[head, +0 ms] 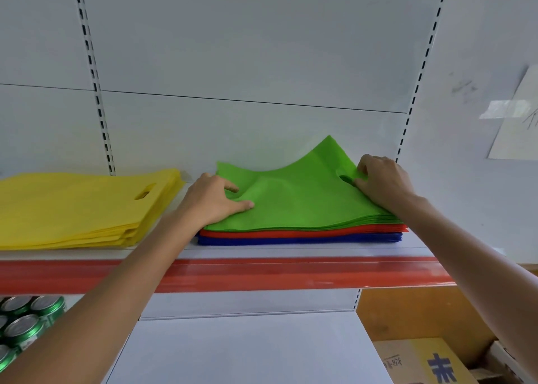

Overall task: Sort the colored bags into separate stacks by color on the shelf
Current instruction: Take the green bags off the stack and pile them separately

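A mixed pile lies on the shelf (291, 251): green bags (297, 200) on top, red bags (291, 233) under them, blue bags (291, 241) at the bottom. The top green bag is lifted at its far edge into a peak. My left hand (212, 199) pinches the top green bag's left edge, thumb on top of the cloth. My right hand (382, 181) grips the same bag at its cut-out handle on the right. A separate stack of yellow bags (78, 206) lies on the shelf to the left.
The shelf front carries a red price strip (262, 273). Green cans (23, 322) stand on the lower shelf at the left. Cardboard boxes (422, 360) sit at the lower right. A taped paper sheet (518, 121) hangs on the right wall. Slotted uprights frame the white back panel.
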`<state>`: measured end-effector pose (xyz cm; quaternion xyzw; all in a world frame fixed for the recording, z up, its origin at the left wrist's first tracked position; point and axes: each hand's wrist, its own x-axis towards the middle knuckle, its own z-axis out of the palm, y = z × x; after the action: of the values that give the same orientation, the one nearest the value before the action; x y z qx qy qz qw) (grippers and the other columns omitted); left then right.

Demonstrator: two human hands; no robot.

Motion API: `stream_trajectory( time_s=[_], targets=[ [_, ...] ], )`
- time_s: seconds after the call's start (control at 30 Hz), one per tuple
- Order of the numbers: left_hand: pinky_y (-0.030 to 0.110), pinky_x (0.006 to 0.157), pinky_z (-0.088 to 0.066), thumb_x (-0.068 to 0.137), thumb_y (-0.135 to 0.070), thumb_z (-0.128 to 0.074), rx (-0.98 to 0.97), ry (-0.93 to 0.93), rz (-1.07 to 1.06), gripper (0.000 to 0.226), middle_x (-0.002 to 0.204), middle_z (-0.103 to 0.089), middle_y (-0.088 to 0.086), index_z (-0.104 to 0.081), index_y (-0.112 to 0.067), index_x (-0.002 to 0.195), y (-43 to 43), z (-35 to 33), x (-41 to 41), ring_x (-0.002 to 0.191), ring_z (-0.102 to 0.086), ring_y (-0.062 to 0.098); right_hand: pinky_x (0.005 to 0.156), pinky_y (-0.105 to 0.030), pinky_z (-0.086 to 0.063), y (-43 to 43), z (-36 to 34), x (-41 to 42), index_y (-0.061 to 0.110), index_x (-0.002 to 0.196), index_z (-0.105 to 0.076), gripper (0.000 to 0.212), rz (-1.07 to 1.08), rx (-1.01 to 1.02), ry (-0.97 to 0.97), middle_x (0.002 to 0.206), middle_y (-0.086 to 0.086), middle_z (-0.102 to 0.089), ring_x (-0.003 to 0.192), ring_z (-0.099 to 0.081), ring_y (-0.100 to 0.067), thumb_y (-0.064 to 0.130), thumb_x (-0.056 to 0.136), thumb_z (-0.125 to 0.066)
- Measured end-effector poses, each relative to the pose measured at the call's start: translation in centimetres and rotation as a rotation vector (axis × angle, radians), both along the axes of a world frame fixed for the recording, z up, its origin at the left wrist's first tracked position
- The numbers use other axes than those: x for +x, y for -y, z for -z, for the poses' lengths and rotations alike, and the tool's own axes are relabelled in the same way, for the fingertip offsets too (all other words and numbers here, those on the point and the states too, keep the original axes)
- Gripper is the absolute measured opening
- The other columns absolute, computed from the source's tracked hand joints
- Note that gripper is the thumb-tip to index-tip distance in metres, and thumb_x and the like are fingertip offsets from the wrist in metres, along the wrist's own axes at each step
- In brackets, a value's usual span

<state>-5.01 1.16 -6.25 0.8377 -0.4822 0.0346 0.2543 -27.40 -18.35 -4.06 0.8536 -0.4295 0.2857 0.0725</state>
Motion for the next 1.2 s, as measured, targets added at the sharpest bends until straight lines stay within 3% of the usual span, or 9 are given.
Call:
stream_trajectory(
  time_s=[0.1, 0.27, 0.37, 0.63, 0.77, 0.87, 0.97, 1.1, 1.2],
  targets=[
    [0.027, 0.095, -0.039, 0.07, -0.051, -0.073, -0.014, -0.071, -0.003, 0.056, 0.132, -0.055, 0.01, -0.065, -0.021, 0.116, -0.1, -0.3, 0.0, 0.121, -0.051, 0.023, 0.067, -0.031, -0.038, -0.2, -0.2, -0.1, 0.006, 0.109, -0.051, 0.026, 0.006, 0.028, -0.002, 0.1, -0.015, -0.061, 0.082, -0.049, -0.027, 0.019, 0.089, -0.059],
    [0.03, 0.102, -0.034, 0.062, -0.046, -0.081, -0.081, -0.075, -0.067, 0.073, 0.133, -0.051, 0.015, -0.059, -0.016, 0.124, 0.3, -0.3, -0.3, 0.124, -0.046, 0.026, 0.069, -0.034, -0.042, -0.1, -0.3, -0.2, 0.004, 0.125, -0.042, 0.046, -0.006, 0.043, 0.014, 0.104, -0.015, -0.063, 0.093, -0.058, -0.032, 0.02, 0.087, -0.062],
    [0.032, 0.101, -0.037, 0.06, -0.046, -0.082, -0.035, -0.08, -0.116, 0.08, 0.134, -0.049, 0.015, -0.054, -0.013, 0.128, 0.6, -0.6, -0.4, 0.122, -0.049, 0.027, 0.07, -0.032, -0.04, -0.2, -0.6, -0.1, 0.007, 0.126, -0.049, 0.046, 0.025, 0.055, -0.006, 0.111, -0.014, -0.062, 0.1, -0.057, -0.032, 0.024, 0.086, -0.062],
    [0.033, 0.094, -0.041, 0.069, -0.046, -0.077, 0.022, 0.059, -0.107, 0.057, 0.125, -0.059, 0.006, -0.062, -0.023, 0.118, 0.6, -1.8, -0.9, 0.119, -0.05, 0.026, 0.076, -0.035, -0.046, -0.2, -2.9, 0.0, 0.011, 0.115, -0.055, 0.038, -0.028, 0.229, 0.129, 0.113, -0.014, -0.06, 0.095, -0.056, -0.03, 0.021, 0.081, -0.068],
    [0.032, 0.095, -0.039, 0.072, -0.046, -0.074, 0.0, 0.052, -0.072, 0.06, 0.129, -0.056, 0.006, -0.058, -0.019, 0.124, 0.2, -1.4, -1.0, 0.122, -0.047, 0.026, 0.06, -0.027, -0.043, -0.5, -3.0, -0.3, 0.017, 0.122, -0.051, 0.051, -0.082, 0.401, 0.192, 0.105, -0.014, -0.059, 0.076, -0.052, -0.024, 0.015, 0.077, -0.073],
    [0.033, 0.098, -0.036, 0.076, -0.047, -0.07, -0.006, 0.074, -0.045, 0.064, 0.134, -0.052, 0.007, -0.052, -0.017, 0.131, -0.1, -1.0, -1.2, 0.126, -0.043, 0.026, 0.056, -0.023, -0.04, -0.8, -3.0, -0.6, 0.026, 0.13, -0.049, 0.063, -0.122, 0.432, 0.181, 0.095, -0.01, -0.058, 0.074, -0.051, -0.023, 0.011, 0.075, -0.075],
    [0.033, 0.102, -0.036, 0.08, -0.044, -0.067, -0.038, 0.095, -0.018, 0.063, 0.138, -0.05, 0.007, -0.049, -0.016, 0.133, -0.7, -1.2, -0.7, 0.128, -0.042, 0.026, 0.053, -0.021, -0.038, -1.4, -3.3, -0.5, 0.024, 0.126, -0.057, 0.053, -0.123, 0.409, 0.175, 0.087, -0.005, -0.055, 0.074, -0.05, -0.022, 0.008, 0.077, -0.072],
    [0.033, 0.104, -0.037, 0.079, -0.038, -0.069, -0.063, 0.078, 0.037, 0.06, 0.138, -0.05, 0.008, -0.051, -0.02, 0.133, -1.7, -2.4, 1.0, 0.127, -0.044, 0.025, 0.052, -0.02, -0.035, -2.4, -4.2, 0.2, 0.017, 0.123, -0.061, 0.042, -0.098, 0.351, 0.164, 0.098, -0.007, -0.055, 0.078, -0.049, -0.019, 0.01, 0.082, -0.066],
    [0.032, 0.103, -0.038, 0.078, -0.04, -0.07, -0.078, 0.055, 0.032, 0.062, 0.138, -0.05, 0.009, -0.051, -0.02, 0.133, -3.0, -3.4, 3.1, 0.126, -0.045, 0.025, 0.058, -0.023, -0.036, -4.0, -4.8, 1.4, 0.015, 0.128, -0.058, 0.042, -0.089, 0.308, 0.15, 0.118, -0.016, -0.057, 0.089, -0.049, -0.021, 0.015, 0.086, -0.063]
  ],
)
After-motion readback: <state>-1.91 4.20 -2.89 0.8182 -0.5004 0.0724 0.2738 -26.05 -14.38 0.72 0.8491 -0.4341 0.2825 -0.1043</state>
